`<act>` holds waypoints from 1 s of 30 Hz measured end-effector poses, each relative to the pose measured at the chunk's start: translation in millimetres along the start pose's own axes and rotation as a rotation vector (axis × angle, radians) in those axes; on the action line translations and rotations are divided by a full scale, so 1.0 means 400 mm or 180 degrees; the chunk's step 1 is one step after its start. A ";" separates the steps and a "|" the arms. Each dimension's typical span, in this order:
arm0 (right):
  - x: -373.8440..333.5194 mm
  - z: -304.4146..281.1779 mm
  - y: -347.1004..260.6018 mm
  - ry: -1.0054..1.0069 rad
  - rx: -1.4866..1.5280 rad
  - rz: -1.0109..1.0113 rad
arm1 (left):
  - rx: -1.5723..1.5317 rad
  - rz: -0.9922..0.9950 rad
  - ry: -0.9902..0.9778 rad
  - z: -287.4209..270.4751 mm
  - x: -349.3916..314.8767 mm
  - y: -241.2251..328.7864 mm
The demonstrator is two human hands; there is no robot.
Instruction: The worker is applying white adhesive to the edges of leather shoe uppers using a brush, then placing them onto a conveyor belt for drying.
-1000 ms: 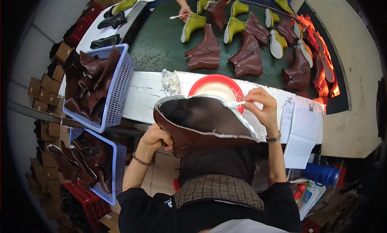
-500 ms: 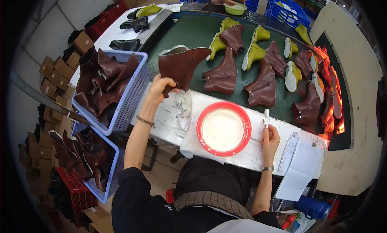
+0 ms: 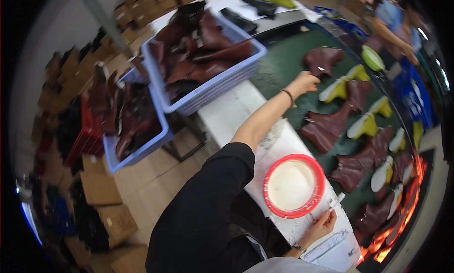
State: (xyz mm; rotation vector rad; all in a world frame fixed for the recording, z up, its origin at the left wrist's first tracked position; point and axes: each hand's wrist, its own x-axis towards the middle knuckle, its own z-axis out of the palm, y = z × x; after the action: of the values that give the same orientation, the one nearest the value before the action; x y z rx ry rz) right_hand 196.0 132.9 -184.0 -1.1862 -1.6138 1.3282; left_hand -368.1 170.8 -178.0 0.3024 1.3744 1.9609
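Observation:
With my left arm stretched far out over the green conveyor belt (image 3: pixel 279 67), my left hand (image 3: pixel 305 83) is closed at the edge of a brown leather boot upper (image 3: pixel 324 59). The upper is at the belt's far part, beside a yellow-green shoe piece with a white sole (image 3: pixel 338 89). My right hand (image 3: pixel 324 224) is closed round a small white brush (image 3: pixel 336 201), held just beside a red-rimmed basin (image 3: pixel 321 178) of white liquid. The brush is blurred and its bristles are hard to make out. More brown boot uppers (image 3: pixel 326 126) lie on the belt.
A blue plastic basket (image 3: pixel 227 77) heaped with brown uppers stands left of the white bench (image 3: pixel 231 112); a second basket (image 3: pixel 137 155) sits lower. Orange-glowing heat (image 3: pixel 399 225) is at the belt's right end. Another person (image 3: pixel 395 32) works across the belt near a green bowl (image 3: pixel 373 59).
My view has swung left. My left hand has carried the boot upper from above the bench out to the far part of the belt. My right hand still holds the brush beside the basin.

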 end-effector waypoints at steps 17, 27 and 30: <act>0.023 -0.026 0.007 0.0067 -0.0284 -0.0342 | 0.4888 0.1539 0.4852 -0.875 -1.375 0.535; 0.056 -0.039 0.042 0.0013 -0.0228 -0.0475 | 0.5163 0.0024 0.4603 -1.218 -1.416 0.783; 0.046 -0.045 0.041 0.0030 -0.0238 -0.0473 | 0.5664 0.0161 0.4654 -1.219 -1.442 0.774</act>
State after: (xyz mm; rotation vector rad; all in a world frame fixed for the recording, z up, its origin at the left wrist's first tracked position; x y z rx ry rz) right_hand 210.1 156.6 -196.6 -1.0915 -1.7228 1.1760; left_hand -353.5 -621.8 15.7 -0.4970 3.6370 0.0321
